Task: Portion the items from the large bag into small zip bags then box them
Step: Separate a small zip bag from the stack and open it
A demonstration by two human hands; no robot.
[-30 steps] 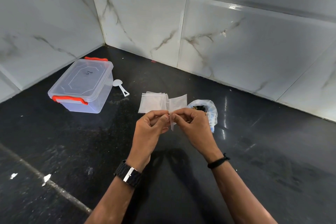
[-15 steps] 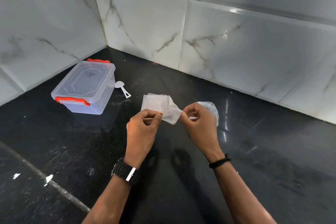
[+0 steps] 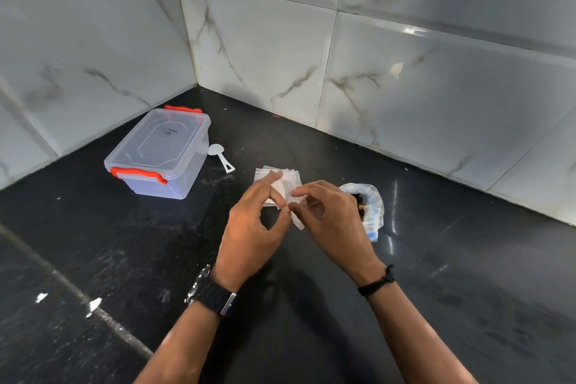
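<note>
Hands close back together since half a second ago; left hand [image 3: 249, 227] and right hand [image 3: 333, 221] both pinch one zip bag [image 3: 288, 196] above the stack [image 3: 280, 174]. Big bag [image 3: 372, 209] sits open just right, box [image 3: 159, 154] closed far left.

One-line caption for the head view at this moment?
Both hands, left hand and right hand, pinch a small zip bag above the black counter, closed box to the left.
</note>
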